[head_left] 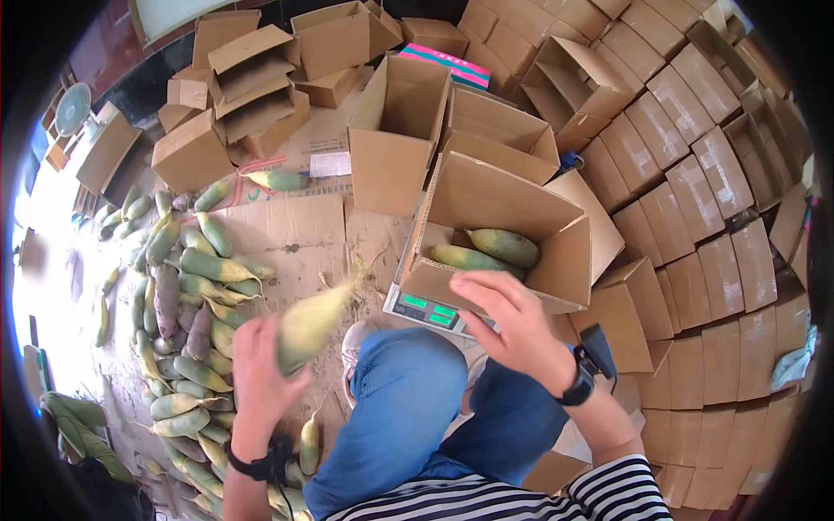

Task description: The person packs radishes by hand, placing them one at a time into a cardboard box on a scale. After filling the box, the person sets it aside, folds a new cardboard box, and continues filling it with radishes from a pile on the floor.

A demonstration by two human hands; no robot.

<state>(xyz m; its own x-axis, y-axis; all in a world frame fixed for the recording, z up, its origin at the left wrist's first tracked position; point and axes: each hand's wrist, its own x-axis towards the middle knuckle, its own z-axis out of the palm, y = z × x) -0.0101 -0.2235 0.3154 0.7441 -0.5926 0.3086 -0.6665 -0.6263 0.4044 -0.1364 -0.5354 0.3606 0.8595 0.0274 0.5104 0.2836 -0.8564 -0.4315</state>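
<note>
My left hand (258, 369) is wrapped around a thick green radish (310, 330), its pale root end pointing up and to the right, slightly blurred. Fingers spread, my right hand (512, 326) is over the near edge of an open cardboard box (512, 195) and holds nothing. Inside that box two green radishes (499, 247) lie side by side. The box rests on a digital scale (429, 313) with lit green displays. To the left of my left hand spreads a pile of green and purplish radishes (187, 321) on flattened cardboard.
Two open boxes (391, 130) stand just beyond the scale. Stacked cartons (704, 260) form a wall on the right, and more empty boxes (248, 78) are heaped at the back left. A lone radish (309, 445) lies beside my knee. A fan (75, 108) stands at far left.
</note>
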